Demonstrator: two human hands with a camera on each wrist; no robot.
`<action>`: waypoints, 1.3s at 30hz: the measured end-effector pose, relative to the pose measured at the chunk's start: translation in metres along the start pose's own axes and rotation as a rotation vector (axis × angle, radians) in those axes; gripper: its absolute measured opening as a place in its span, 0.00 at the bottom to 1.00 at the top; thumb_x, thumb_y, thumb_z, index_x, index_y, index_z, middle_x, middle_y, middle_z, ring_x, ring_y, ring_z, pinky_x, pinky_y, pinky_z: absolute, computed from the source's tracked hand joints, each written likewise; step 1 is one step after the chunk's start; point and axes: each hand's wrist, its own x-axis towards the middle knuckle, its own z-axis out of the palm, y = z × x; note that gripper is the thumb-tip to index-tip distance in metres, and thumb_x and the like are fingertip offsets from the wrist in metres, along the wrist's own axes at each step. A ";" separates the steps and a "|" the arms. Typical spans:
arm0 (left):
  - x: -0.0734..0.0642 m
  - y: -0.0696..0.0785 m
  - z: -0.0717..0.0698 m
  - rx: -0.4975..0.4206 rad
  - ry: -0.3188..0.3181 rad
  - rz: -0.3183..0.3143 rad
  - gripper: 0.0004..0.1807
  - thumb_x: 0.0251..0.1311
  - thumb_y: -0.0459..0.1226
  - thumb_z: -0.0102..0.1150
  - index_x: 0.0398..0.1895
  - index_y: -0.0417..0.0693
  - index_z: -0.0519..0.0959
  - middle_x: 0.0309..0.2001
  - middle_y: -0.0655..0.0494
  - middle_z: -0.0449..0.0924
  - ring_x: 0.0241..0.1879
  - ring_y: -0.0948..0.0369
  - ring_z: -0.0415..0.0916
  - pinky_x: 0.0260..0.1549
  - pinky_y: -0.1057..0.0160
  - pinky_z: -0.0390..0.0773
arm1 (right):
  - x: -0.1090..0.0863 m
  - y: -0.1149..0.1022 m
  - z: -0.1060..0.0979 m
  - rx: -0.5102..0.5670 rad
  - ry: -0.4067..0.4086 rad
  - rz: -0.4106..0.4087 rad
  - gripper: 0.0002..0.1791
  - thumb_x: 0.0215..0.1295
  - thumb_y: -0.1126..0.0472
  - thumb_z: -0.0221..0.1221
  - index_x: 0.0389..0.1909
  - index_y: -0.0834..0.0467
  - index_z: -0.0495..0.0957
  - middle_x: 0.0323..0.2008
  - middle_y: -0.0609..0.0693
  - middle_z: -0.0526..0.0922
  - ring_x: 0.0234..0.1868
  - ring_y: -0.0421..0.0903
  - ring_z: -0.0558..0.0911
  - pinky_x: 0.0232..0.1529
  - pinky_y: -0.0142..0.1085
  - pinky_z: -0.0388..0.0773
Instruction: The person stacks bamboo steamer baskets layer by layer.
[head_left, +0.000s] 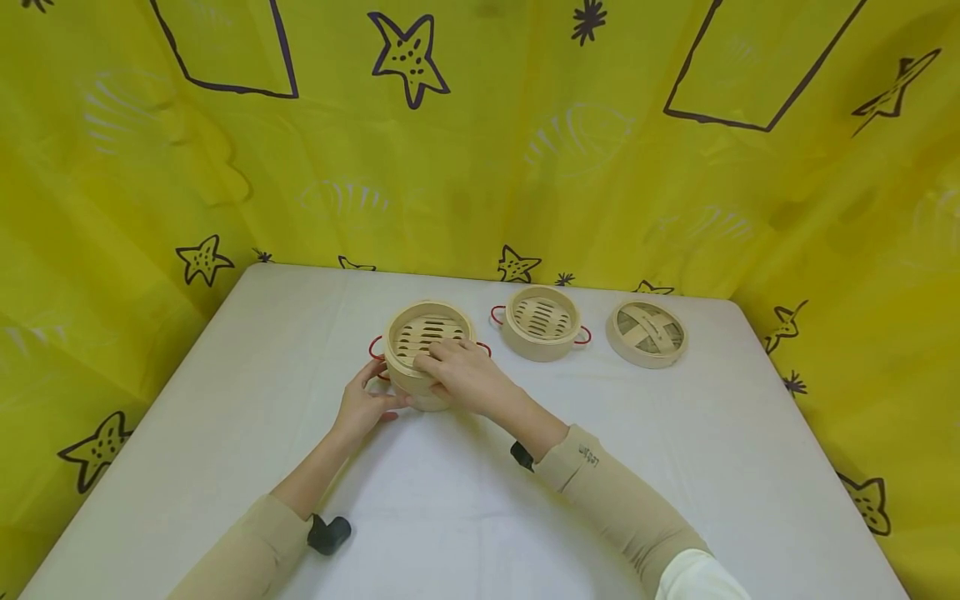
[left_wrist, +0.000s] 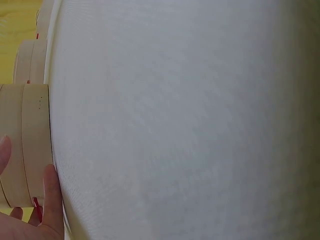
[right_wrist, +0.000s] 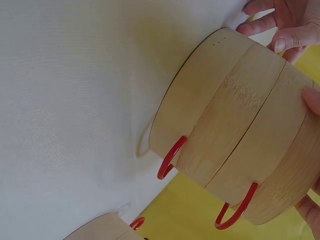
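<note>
Two round bamboo steamer baskets with red side handles stand stacked on the white table. The upper steamer basket [head_left: 431, 327] shows a slatted floor; the lower steamer basket [right_wrist: 215, 100] sits directly under it, their seam closed in the right wrist view. My left hand [head_left: 365, 404] holds the stack low on its left side, thumb toward the front and fingers behind, near a red handle [left_wrist: 37, 207]. With my right hand [head_left: 468, 375] I grip the upper basket's near right rim, fingers over the edge and the thumb [right_wrist: 312, 98] on the outer wall.
Right of the stack stands another steamer basket [head_left: 542, 348] with red handles and a slatted floor. Farther right lies a woven bamboo lid [head_left: 648, 357]. The white-covered table [head_left: 480, 517] meets a yellow patterned curtain [head_left: 480, 167] at the back and sides.
</note>
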 end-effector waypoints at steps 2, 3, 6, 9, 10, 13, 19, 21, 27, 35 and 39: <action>0.000 0.000 0.000 0.001 0.000 0.001 0.40 0.44 0.24 0.65 0.64 0.44 0.61 0.58 0.46 0.59 0.25 0.68 0.74 0.31 0.60 0.80 | -0.001 0.001 0.000 -0.004 0.008 0.003 0.18 0.53 0.58 0.63 0.46 0.50 0.73 0.37 0.47 0.74 0.46 0.46 0.75 0.49 0.40 0.71; 0.000 0.001 0.001 0.002 0.001 0.001 0.40 0.44 0.24 0.65 0.64 0.44 0.61 0.58 0.46 0.59 0.25 0.68 0.75 0.31 0.60 0.80 | -0.001 0.001 0.000 -0.009 0.014 0.003 0.19 0.53 0.58 0.62 0.47 0.50 0.73 0.38 0.47 0.74 0.46 0.46 0.75 0.50 0.41 0.70; -0.001 0.001 0.001 0.005 0.002 -0.001 0.40 0.44 0.24 0.64 0.64 0.44 0.61 0.59 0.46 0.58 0.25 0.68 0.75 0.31 0.60 0.80 | -0.003 0.003 0.001 -0.012 0.046 -0.004 0.20 0.52 0.56 0.62 0.48 0.50 0.73 0.39 0.47 0.75 0.46 0.46 0.75 0.51 0.41 0.70; 0.000 0.001 0.001 0.007 0.001 -0.003 0.40 0.45 0.24 0.64 0.64 0.44 0.61 0.60 0.45 0.58 0.26 0.68 0.75 0.30 0.61 0.80 | -0.005 0.006 0.002 -0.014 0.082 -0.016 0.20 0.53 0.55 0.60 0.48 0.50 0.73 0.40 0.46 0.75 0.47 0.45 0.74 0.50 0.39 0.70; 0.000 0.000 0.001 0.007 0.000 -0.004 0.40 0.45 0.24 0.64 0.64 0.44 0.61 0.60 0.46 0.58 0.26 0.68 0.75 0.30 0.61 0.80 | -0.006 0.007 0.002 -0.009 0.096 -0.019 0.20 0.53 0.54 0.60 0.48 0.50 0.73 0.41 0.47 0.75 0.48 0.46 0.74 0.50 0.39 0.70; 0.002 -0.002 0.000 0.008 -0.002 -0.005 0.40 0.45 0.25 0.65 0.64 0.44 0.61 0.61 0.46 0.57 0.27 0.67 0.76 0.30 0.61 0.80 | -0.009 0.010 0.004 -0.007 0.135 -0.022 0.19 0.54 0.52 0.60 0.48 0.50 0.73 0.42 0.47 0.75 0.48 0.46 0.73 0.50 0.40 0.70; 0.007 -0.008 -0.002 0.004 0.003 -0.009 0.42 0.42 0.25 0.67 0.64 0.46 0.61 0.63 0.46 0.57 0.26 0.66 0.76 0.30 0.61 0.80 | -0.017 0.017 0.007 -0.022 0.212 -0.013 0.19 0.54 0.51 0.59 0.47 0.52 0.73 0.45 0.49 0.75 0.47 0.47 0.74 0.50 0.41 0.68; 0.007 -0.008 -0.002 0.004 0.004 -0.011 0.42 0.42 0.25 0.68 0.64 0.47 0.61 0.63 0.47 0.57 0.26 0.66 0.76 0.30 0.60 0.80 | -0.021 0.020 0.008 -0.023 0.219 -0.004 0.20 0.54 0.51 0.60 0.48 0.52 0.72 0.45 0.50 0.74 0.47 0.48 0.74 0.51 0.42 0.68; 0.009 -0.010 -0.002 0.011 0.004 -0.010 0.43 0.42 0.25 0.67 0.65 0.46 0.61 0.64 0.46 0.56 0.26 0.66 0.76 0.32 0.59 0.80 | -0.029 0.030 0.010 0.026 0.227 0.031 0.23 0.53 0.52 0.61 0.50 0.54 0.72 0.48 0.52 0.75 0.51 0.49 0.72 0.54 0.43 0.66; 0.018 -0.025 -0.003 0.033 0.023 0.008 0.43 0.42 0.26 0.68 0.65 0.49 0.61 0.64 0.48 0.57 0.27 0.67 0.76 0.30 0.61 0.80 | -0.037 0.040 0.011 0.055 0.256 0.086 0.22 0.52 0.54 0.62 0.49 0.54 0.73 0.45 0.50 0.74 0.51 0.49 0.72 0.54 0.45 0.67; 0.020 -0.028 -0.003 0.042 0.025 0.024 0.43 0.41 0.27 0.68 0.65 0.50 0.61 0.64 0.49 0.57 0.27 0.67 0.76 0.28 0.64 0.80 | -0.042 0.046 0.012 0.062 0.243 0.123 0.23 0.51 0.56 0.63 0.49 0.54 0.73 0.44 0.51 0.73 0.51 0.50 0.71 0.54 0.46 0.67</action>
